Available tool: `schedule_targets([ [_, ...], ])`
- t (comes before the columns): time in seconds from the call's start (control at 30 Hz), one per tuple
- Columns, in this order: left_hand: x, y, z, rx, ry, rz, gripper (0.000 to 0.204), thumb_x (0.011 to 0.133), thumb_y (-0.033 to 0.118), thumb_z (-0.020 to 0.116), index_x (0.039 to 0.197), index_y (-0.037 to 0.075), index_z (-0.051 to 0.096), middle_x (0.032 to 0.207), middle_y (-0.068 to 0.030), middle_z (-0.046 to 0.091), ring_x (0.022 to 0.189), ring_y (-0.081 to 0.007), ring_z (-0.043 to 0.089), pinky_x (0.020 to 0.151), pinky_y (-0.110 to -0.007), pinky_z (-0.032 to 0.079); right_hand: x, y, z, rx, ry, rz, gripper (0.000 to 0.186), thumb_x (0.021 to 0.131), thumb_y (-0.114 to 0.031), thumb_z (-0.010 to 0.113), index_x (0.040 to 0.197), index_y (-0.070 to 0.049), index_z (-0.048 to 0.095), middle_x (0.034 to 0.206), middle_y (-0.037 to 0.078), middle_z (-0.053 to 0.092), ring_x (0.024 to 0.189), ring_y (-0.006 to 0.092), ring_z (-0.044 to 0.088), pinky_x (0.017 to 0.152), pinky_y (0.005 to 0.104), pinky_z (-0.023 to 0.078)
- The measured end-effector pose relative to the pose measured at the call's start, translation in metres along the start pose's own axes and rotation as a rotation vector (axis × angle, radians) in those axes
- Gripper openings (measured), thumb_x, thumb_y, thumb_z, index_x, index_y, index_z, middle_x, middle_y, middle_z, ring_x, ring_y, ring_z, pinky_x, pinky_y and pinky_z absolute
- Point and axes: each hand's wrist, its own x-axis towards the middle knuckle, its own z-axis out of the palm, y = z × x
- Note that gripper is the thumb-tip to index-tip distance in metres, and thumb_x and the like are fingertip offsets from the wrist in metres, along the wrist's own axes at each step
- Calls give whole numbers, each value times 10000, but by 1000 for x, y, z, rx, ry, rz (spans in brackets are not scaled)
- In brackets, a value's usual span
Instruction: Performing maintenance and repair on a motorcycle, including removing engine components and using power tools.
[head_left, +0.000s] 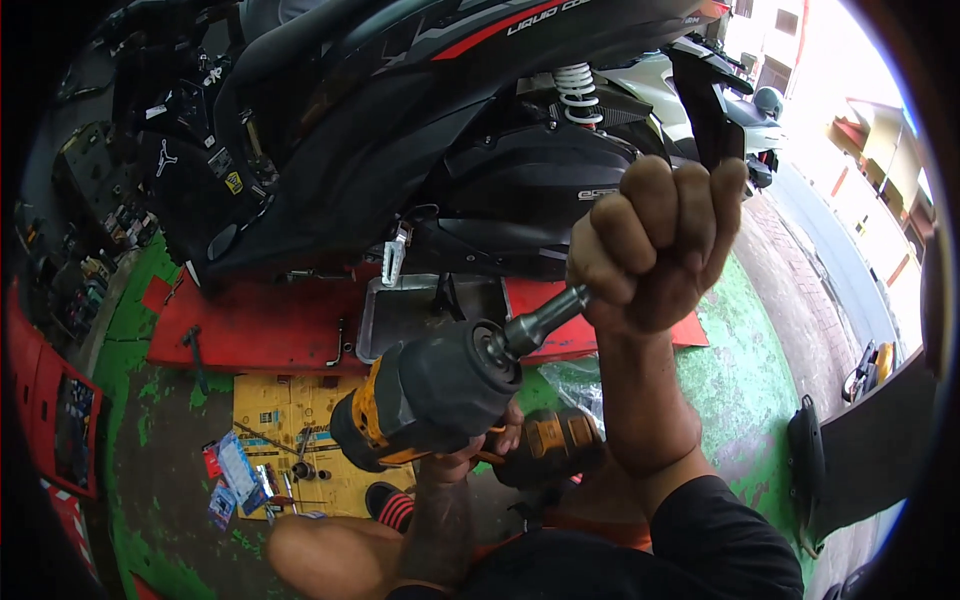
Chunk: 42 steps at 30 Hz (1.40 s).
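Black short sleeve (728, 535) lower right of the left hand (455, 466); black shirt (570, 572) below; red-striped black slide (396, 512) lower left.

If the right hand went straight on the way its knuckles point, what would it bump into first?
Probably the rear mudguard of the black scooter, which shows just past the right hand. The hand looks nearer the camera, though, so it might pass over; depth is unclear.

Scooter (350, 180) bars far side; impact wrench (432, 382), socket (540, 322) and right hand (655, 235) block middle. Room to pass on right over green floor (748, 400) (plastic bag (576, 384) beside forearm (650, 400)). Left, loose tools (303, 470) clutter cardboard (258, 398).
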Motion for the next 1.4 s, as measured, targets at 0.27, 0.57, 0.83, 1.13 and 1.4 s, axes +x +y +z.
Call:
schedule_targets([
  [0.27, -4, 5, -3, 203, 253, 137, 461, 907, 233, 639, 1264, -13, 483, 1151, -181, 578, 734, -173, 597, 707, -359, 506, -2, 4, -30, -188, 720, 160, 206, 1008, -234, 426, 966, -57, 522, 765, 16, 403, 752, 152, 433, 671, 308, 465],
  [0.57, -16, 6, -41, -4, 235, 52, 389, 938, 180, 597, 1260, -21, 513, 1223, -173, 590, 813, -153, 573, 757, -335, 491, -23, 17, -48, -139, 808, 16, 133, 1047, -160, 428, 1140, -181, 520, 1167, 7, 629, 1169, 237, 579, 992, 417, 449],
  [0.83, -38, -19, -58, 4, 277, 48, 429, 918, 165, 593, 1288, -26, 488, 1246, -175, 569, 809, -157, 569, 761, -342, 489, -30, 38, -40, -160, 652, 22, 106, 1043, -205, 470, 1117, -166, 535, 1151, 3, 608, 1135, 215, 588, 992, 415, 477],
  [1.13, -27, 18, -51, 159, 184, 167, 532, 905, 265, 672, 1296, -24, 456, 1170, -167, 573, 723, -152, 577, 693, -337, 491, -22, 19, -51, -283, 262, 352, 129, 1037, -157, 483, 1138, -79, 499, 1068, 80, 586, 1082, 234, 622, 973, 374, 526],
  [1.4, -48, 47, -97, 63, 359, 364, 492, 890, 272, 675, 1253, -1, 486, 1130, -172, 582, 710, -141, 581, 679, -331, 495, 9, 131, -55, -320, 377, 371, 204, 1032, -177, 505, 1199, -59, 500, 1163, 114, 607, 1067, 237, 640, 983, 385, 517],
])
